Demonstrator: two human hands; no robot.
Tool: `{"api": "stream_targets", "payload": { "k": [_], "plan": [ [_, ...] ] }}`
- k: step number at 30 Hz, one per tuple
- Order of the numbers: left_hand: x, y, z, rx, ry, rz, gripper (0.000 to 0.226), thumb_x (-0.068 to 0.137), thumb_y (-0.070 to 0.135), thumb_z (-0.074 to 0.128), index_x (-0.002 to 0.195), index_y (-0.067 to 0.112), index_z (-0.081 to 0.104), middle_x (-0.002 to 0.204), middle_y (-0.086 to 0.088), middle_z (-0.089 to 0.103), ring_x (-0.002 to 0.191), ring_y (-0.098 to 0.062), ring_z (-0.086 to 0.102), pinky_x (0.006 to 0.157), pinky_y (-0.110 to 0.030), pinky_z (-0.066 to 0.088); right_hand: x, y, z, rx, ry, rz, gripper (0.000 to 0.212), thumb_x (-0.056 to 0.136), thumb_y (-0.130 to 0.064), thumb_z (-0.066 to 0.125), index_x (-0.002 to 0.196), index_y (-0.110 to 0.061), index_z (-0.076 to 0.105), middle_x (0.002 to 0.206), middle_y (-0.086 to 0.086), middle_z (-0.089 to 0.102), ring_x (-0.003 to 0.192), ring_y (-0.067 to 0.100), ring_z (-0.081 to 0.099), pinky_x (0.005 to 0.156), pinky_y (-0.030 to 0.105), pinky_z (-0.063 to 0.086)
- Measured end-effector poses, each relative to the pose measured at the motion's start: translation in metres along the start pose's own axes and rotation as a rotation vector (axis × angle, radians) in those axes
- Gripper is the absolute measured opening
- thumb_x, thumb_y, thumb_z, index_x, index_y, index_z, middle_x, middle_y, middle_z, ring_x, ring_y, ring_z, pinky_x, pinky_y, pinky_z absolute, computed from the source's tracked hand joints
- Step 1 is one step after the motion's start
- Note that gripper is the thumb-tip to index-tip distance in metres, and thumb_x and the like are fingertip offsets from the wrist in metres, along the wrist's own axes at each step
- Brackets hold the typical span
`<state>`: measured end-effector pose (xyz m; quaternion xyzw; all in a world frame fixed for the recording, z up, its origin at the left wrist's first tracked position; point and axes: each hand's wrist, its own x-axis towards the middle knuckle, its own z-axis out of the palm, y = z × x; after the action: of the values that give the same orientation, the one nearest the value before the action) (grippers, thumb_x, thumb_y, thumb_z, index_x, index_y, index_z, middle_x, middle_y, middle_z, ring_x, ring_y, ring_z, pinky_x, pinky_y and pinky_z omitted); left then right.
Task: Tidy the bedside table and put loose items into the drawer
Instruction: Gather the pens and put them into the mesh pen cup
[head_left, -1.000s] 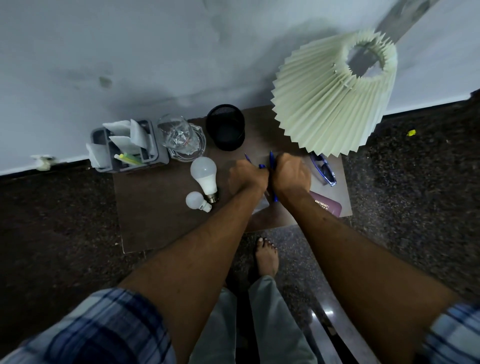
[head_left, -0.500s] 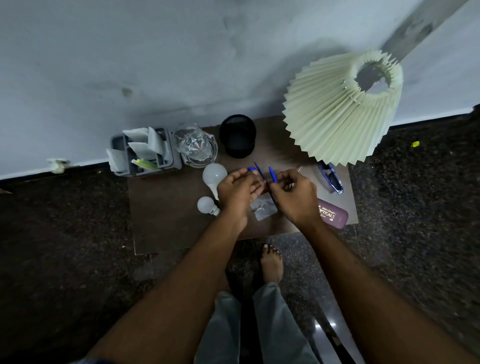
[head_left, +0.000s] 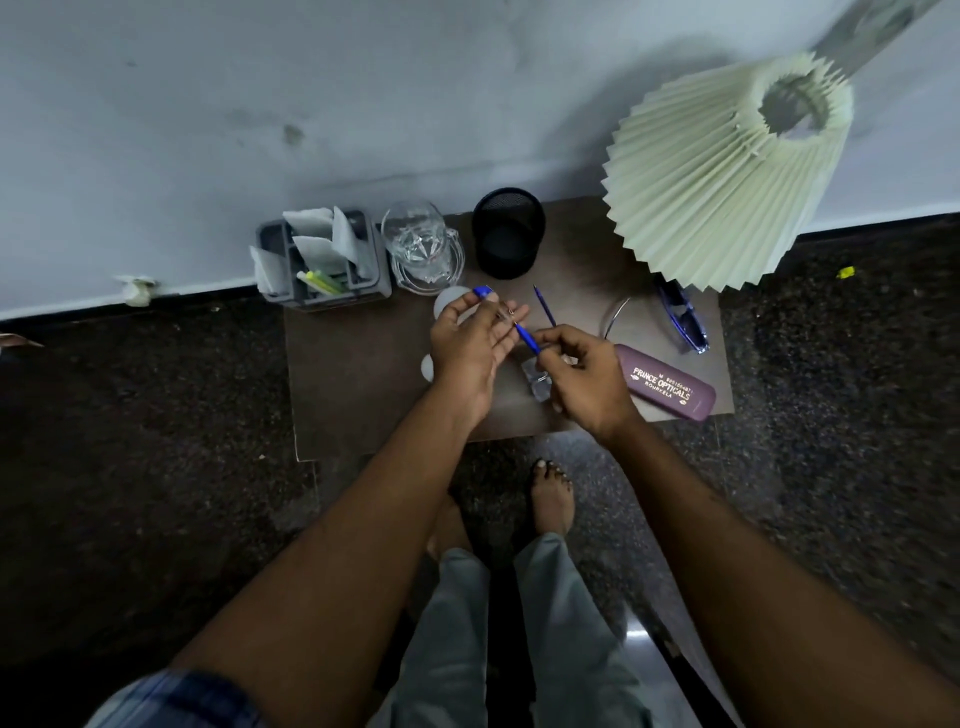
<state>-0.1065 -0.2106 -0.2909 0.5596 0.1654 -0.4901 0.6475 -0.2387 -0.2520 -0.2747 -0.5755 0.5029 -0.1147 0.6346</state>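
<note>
My left hand (head_left: 467, 348) and right hand (head_left: 584, 376) are raised over the middle of the brown bedside table (head_left: 358, 384). A blue pen (head_left: 525, 339) lies across my left fingers, its blue end at the thumb tip, and my right hand pinches its lower end. Past my right fingers a second thin blue pen (head_left: 544, 306) pokes out; whether it is held or lying on the table is unclear. My left hand partly hides two white bulbs (head_left: 445, 303). A purple glasses case (head_left: 667, 388) and blue glasses (head_left: 684, 325) lie to the right. No drawer is in view.
Along the wall stand a grey organiser (head_left: 322, 291) with papers, a clear glass (head_left: 423, 249) and a black mesh cup (head_left: 509, 234). A pleated lampshade (head_left: 722, 171) overhangs the right corner. A small clear packet (head_left: 537, 387) lies under my hands. My bare foot (head_left: 551, 499) is below the table.
My fists have come apart and lifted off the table. The left hand has opened out with the pen across its fingers. The camera has shifted, so the table sits a little lower and further right in view.
</note>
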Motion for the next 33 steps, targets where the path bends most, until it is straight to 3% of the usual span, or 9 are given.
{"api": "stream_targets", "payload": {
  "k": [6, 12, 15, 18, 20, 23, 28, 33],
  "plan": [
    [-0.003, 0.0, -0.007, 0.008, -0.011, 0.031, 0.017, 0.099, 0.011, 0.059, 0.115, 0.013, 0.054, 0.099, -0.014, 0.074, 0.095, -0.027, 0.076, 0.078, -0.031, 0.06, 0.001, 0.008, 0.003, -0.076, 0.01, -0.056, 0.024, 0.096, -0.005, 0.058, 0.113, -0.009, 0.075, 0.088, 0.023, 0.068, 0.046, 0.003, 0.05, 0.044, 0.017, 0.041],
    [-0.005, 0.0, -0.009, 0.009, -0.038, 0.044, 0.022, 0.097, 0.007, 0.061, 0.118, 0.007, 0.054, 0.102, -0.02, 0.072, 0.094, -0.029, 0.076, 0.076, -0.033, 0.062, 0.0, 0.01, 0.002, -0.133, -0.018, -0.068, 0.025, 0.096, -0.007, 0.059, 0.112, -0.011, 0.077, 0.087, -0.002, 0.071, 0.054, -0.004, 0.057, 0.054, 0.011, 0.042],
    [-0.004, -0.002, -0.01, 0.082, -0.033, 0.045, 0.031, 0.095, 0.009, 0.064, 0.125, 0.002, 0.057, 0.105, -0.021, 0.074, 0.099, -0.027, 0.075, 0.084, -0.034, 0.062, 0.0, 0.005, 0.005, -0.079, -0.025, -0.021, 0.023, 0.097, -0.005, 0.058, 0.113, -0.006, 0.076, 0.089, 0.008, 0.072, 0.059, 0.001, 0.055, 0.057, 0.018, 0.043],
    [-0.005, -0.005, -0.012, 0.165, -0.053, 0.051, 0.031, 0.094, 0.011, 0.067, 0.123, 0.001, 0.06, 0.103, -0.017, 0.077, 0.1, -0.024, 0.075, 0.084, -0.035, 0.061, 0.002, -0.004, 0.009, 0.165, -0.025, 0.111, 0.022, 0.101, -0.006, 0.056, 0.116, -0.001, 0.071, 0.083, 0.015, 0.067, 0.053, 0.016, 0.049, 0.046, 0.026, 0.037],
    [-0.006, -0.006, -0.014, 0.189, -0.099, 0.048, 0.028, 0.093, 0.012, 0.067, 0.119, 0.002, 0.062, 0.103, -0.015, 0.077, 0.1, -0.024, 0.075, 0.078, -0.032, 0.06, 0.006, -0.008, 0.01, 0.254, -0.016, 0.206, 0.025, 0.103, -0.015, 0.053, 0.115, -0.001, 0.071, 0.084, 0.014, 0.067, 0.054, 0.02, 0.047, 0.047, 0.028, 0.032],
    [-0.006, -0.003, -0.019, 0.259, -0.177, 0.045, 0.026, 0.092, 0.015, 0.069, 0.116, 0.006, 0.065, 0.107, -0.012, 0.077, 0.103, -0.021, 0.074, 0.081, -0.031, 0.059, 0.015, -0.012, 0.008, 0.278, -0.067, 0.334, 0.04, 0.101, -0.039, 0.049, 0.104, -0.006, 0.072, 0.076, 0.011, 0.062, 0.054, 0.02, 0.046, 0.049, 0.029, 0.03],
    [-0.01, 0.0, -0.021, 0.365, -0.3, 0.033, 0.009, 0.094, 0.017, 0.066, 0.101, 0.017, 0.072, 0.083, -0.006, 0.065, 0.075, -0.008, 0.066, 0.079, -0.028, 0.058, 0.024, -0.025, 0.011, 0.179, -0.208, 0.42, 0.072, 0.074, -0.089, 0.052, 0.068, -0.018, 0.063, 0.058, 0.0, 0.044, 0.042, 0.014, 0.035, 0.043, 0.022, 0.025],
    [-0.012, 0.004, -0.022, 0.354, -0.361, 0.012, 0.009, 0.093, 0.018, 0.067, 0.099, 0.017, 0.075, 0.069, -0.001, 0.054, 0.064, -0.007, 0.058, 0.078, -0.027, 0.057, 0.026, -0.033, 0.018, 0.076, -0.096, 0.423, 0.067, 0.069, -0.088, 0.054, 0.061, -0.022, 0.059, 0.052, -0.002, 0.046, 0.043, 0.012, 0.041, 0.043, 0.022, 0.03]
  ]
}}
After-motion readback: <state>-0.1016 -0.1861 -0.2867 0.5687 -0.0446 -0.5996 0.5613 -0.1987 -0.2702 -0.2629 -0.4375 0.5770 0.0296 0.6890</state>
